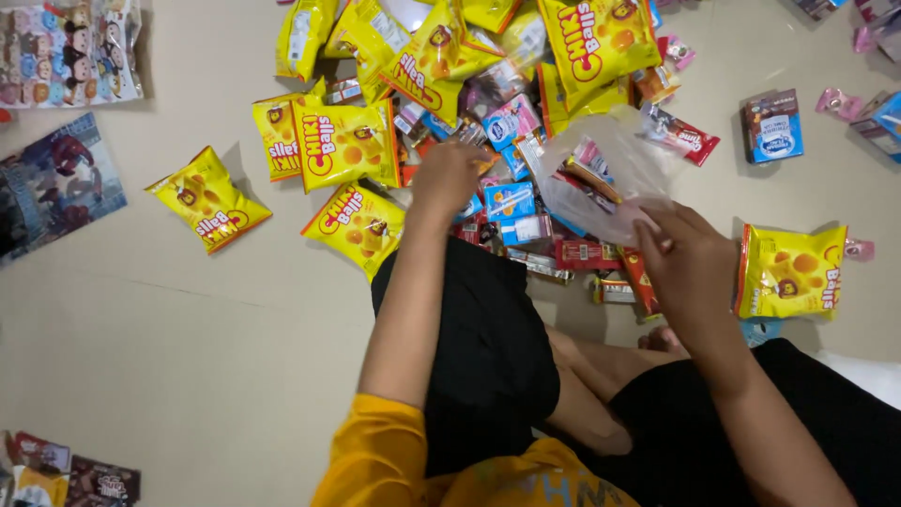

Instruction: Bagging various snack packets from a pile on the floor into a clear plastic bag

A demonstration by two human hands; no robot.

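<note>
Right hand (690,258) pinches my clear plastic bag (601,178), a few packets inside; left hand (449,178) reaches into the floor pile, grip hidden, most snacks unpacked.

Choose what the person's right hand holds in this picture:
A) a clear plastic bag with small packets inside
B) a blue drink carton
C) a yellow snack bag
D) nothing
A: the right hand grips the lower edge of a clear plastic bag with small packets showing through it, while the left hand reaches into the pile.

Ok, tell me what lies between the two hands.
Head view: small blue cartons and red packets lie between left hand and right hand, which holds a clear bag.
</note>
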